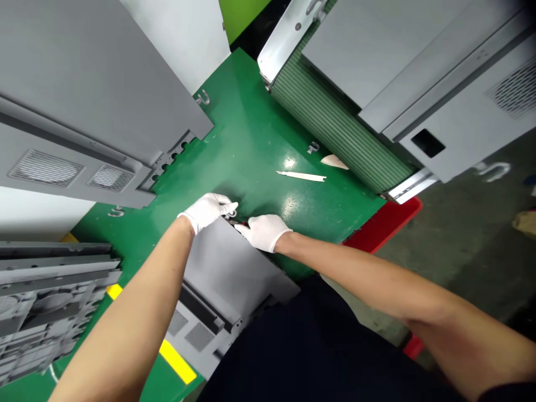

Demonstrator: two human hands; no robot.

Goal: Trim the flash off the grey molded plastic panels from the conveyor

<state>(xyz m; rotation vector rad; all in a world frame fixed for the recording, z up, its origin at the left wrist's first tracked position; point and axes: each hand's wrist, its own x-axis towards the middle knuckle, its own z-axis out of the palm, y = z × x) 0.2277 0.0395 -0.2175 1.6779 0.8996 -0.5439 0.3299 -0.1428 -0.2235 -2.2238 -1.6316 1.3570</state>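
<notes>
The white-gloved left hand [209, 212] is pinching the small hook [233, 213], which lies at three o'clock from this hand, at the edge of the grey panel [234, 262]. The right hand [266, 231], gloved also, is at the same edge, near a red bit [244, 224]; whether it pinches this, I cannot tell. From the right hand, the hook is at ten o'clock, and the white strip [301, 176] at one o'clock, well apart.

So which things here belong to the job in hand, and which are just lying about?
Seemingly in use:
- hook at the left hand
- grey panel by the right hand

Seemingly just lying about:
- white strip
- pale scrap
</notes>
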